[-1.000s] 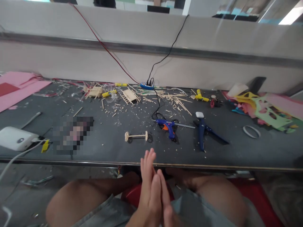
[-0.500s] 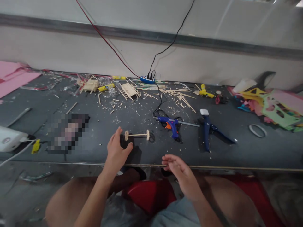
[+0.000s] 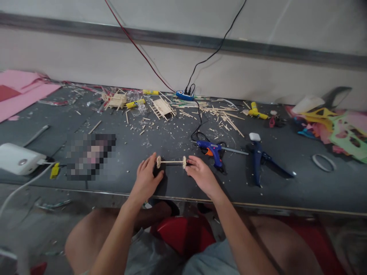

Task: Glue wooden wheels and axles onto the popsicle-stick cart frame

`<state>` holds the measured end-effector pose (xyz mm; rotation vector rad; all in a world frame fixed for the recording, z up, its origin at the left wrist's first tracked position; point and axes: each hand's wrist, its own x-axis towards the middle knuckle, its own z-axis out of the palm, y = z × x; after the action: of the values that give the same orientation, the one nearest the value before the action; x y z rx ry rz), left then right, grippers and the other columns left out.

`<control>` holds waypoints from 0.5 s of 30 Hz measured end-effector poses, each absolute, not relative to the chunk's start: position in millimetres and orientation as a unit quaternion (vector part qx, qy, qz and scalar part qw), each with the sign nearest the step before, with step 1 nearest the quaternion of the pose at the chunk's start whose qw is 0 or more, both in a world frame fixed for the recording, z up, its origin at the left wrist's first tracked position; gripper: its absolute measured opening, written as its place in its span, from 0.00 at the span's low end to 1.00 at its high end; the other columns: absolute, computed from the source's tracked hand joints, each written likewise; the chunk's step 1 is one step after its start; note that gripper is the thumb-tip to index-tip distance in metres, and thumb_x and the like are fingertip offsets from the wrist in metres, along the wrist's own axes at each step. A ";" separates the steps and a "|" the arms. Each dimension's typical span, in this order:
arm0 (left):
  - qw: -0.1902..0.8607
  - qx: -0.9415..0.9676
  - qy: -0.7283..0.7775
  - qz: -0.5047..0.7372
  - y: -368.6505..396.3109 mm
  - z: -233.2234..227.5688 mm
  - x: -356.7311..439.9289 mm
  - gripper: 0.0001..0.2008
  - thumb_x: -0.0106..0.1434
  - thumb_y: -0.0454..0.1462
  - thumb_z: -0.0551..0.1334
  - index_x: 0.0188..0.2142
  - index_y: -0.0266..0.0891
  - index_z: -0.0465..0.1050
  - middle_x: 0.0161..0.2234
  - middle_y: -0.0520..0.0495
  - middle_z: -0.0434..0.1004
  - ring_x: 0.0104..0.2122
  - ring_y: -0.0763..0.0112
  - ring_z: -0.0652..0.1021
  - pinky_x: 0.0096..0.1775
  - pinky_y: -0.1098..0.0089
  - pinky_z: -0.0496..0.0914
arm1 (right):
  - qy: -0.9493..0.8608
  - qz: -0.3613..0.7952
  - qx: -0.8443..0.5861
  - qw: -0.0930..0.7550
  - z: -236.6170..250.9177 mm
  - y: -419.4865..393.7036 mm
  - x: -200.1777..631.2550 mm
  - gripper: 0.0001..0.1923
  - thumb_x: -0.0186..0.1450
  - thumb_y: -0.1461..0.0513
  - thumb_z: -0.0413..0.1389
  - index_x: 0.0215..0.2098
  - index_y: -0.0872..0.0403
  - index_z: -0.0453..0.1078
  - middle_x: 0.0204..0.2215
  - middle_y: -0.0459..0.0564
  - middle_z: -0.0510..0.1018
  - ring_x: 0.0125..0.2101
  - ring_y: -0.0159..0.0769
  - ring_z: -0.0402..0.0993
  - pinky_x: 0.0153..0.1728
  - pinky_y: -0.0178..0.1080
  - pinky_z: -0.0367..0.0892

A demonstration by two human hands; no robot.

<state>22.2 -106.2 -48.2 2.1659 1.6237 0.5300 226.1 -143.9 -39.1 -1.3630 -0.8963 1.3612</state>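
Pale wooden axle with two round wheels: on the dark grey worktop, near its front edge; clock centre, twelve at the wall.

Blue oblong power strip, twelve o'clock: black plugs seated in it.

Blue plastic glue gun with orange trigger, between two and three: slim grey glue stick in its back end; nearest obstacle beyond the right hand.

Dark blue two-handled tool, three o'clock, past the gun; small white rounded block at its head.

Pale wooden stick panel, between eleven and twelve.

Rounded white box, nine o'clock, far out.

Left hand: half open, thumb and fingers parted beside the left wheel, gripping nothing. Right hand: fingers loosely bent at the right wheel; from where I stand, I cannot tell whether they grip it.
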 end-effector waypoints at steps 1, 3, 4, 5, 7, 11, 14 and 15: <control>0.198 0.770 0.574 0.195 -105.8 -49.5 21.6 0.30 0.59 0.38 0.54 0.60 0.33 0.49 0.57 0.38 0.62 0.57 0.61 0.61 0.59 0.55 0.49 | -0.373 0.556 -0.562 0.485 -39.1 -143.5 225.3 0.24 0.55 0.61 0.57 0.50 0.54 0.61 0.50 0.58 0.68 0.42 0.38 0.71 0.42 0.43 0.67; 0.222 0.767 0.565 0.209 -105.2 -51.0 20.2 0.28 0.61 0.39 0.52 0.60 0.34 0.49 0.56 0.39 0.63 0.56 0.64 0.64 0.59 0.56 0.48 | -0.384 0.551 -0.560 0.485 -39.3 -143.9 225.0 0.23 0.55 0.61 0.58 0.48 0.55 0.62 0.48 0.58 0.70 0.40 0.37 0.72 0.41 0.42 0.67; 0.235 0.765 0.560 0.216 -105.2 -50.8 19.5 0.28 0.61 0.39 0.52 0.60 0.35 0.50 0.56 0.40 0.64 0.55 0.65 0.65 0.60 0.56 0.47 | -0.387 0.551 -0.556 0.487 -40.0 -144.6 225.4 0.22 0.54 0.61 0.57 0.47 0.55 0.63 0.46 0.57 0.71 0.40 0.37 0.72 0.41 0.41 0.67; 0.247 0.761 0.557 0.222 -105.6 -49.7 18.9 0.27 0.62 0.40 0.52 0.59 0.36 0.51 0.55 0.41 0.64 0.54 0.65 0.66 0.60 0.57 0.47 | -0.388 0.552 -0.551 0.491 -41.1 -145.5 226.0 0.22 0.54 0.61 0.58 0.47 0.55 0.64 0.45 0.56 0.71 0.39 0.36 0.71 0.40 0.41 0.67; 0.270 0.750 0.557 0.233 -107.7 -44.9 18.1 0.27 0.61 0.42 0.53 0.59 0.38 0.53 0.54 0.42 0.66 0.53 0.64 0.68 0.58 0.57 0.51 | -0.383 0.558 -0.540 0.500 -44.7 -147.7 227.6 0.21 0.54 0.61 0.58 0.46 0.54 0.64 0.44 0.54 0.73 0.38 0.35 0.72 0.39 0.40 0.68; 0.299 0.708 0.580 0.268 -115.8 -26.8 20.9 0.26 0.60 0.46 0.55 0.56 0.42 0.58 0.51 0.43 0.69 0.50 0.61 0.71 0.45 0.64 0.68 | -0.382 0.556 -0.524 0.520 -53.1 -152.4 229.1 0.21 0.54 0.62 0.58 0.47 0.53 0.64 0.44 0.53 0.73 0.39 0.35 0.71 0.41 0.40 0.67; 0.296 0.692 0.589 0.295 -120.5 -12.2 27.1 0.26 0.58 0.47 0.57 0.55 0.44 0.61 0.50 0.45 0.71 0.47 0.60 0.72 0.35 0.68 0.71 | -0.394 0.548 -0.522 0.522 -54.8 -154.5 228.3 0.20 0.55 0.62 0.57 0.46 0.53 0.65 0.43 0.53 0.74 0.39 0.34 0.71 0.40 0.39 0.67; 0.293 0.691 0.587 0.302 -121.2 -8.2 29.8 0.26 0.58 0.47 0.58 0.55 0.44 0.61 0.49 0.45 0.72 0.47 0.60 0.72 0.34 0.69 0.71 | -0.396 0.548 -0.525 0.517 -54.2 -154.7 227.8 0.19 0.55 0.62 0.57 0.46 0.54 0.65 0.42 0.52 0.74 0.38 0.34 0.71 0.38 0.38 0.67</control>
<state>29.8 -121.2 -8.2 1.8418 1.5643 0.8056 227.8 -154.7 -54.2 -1.2603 -0.9511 1.3151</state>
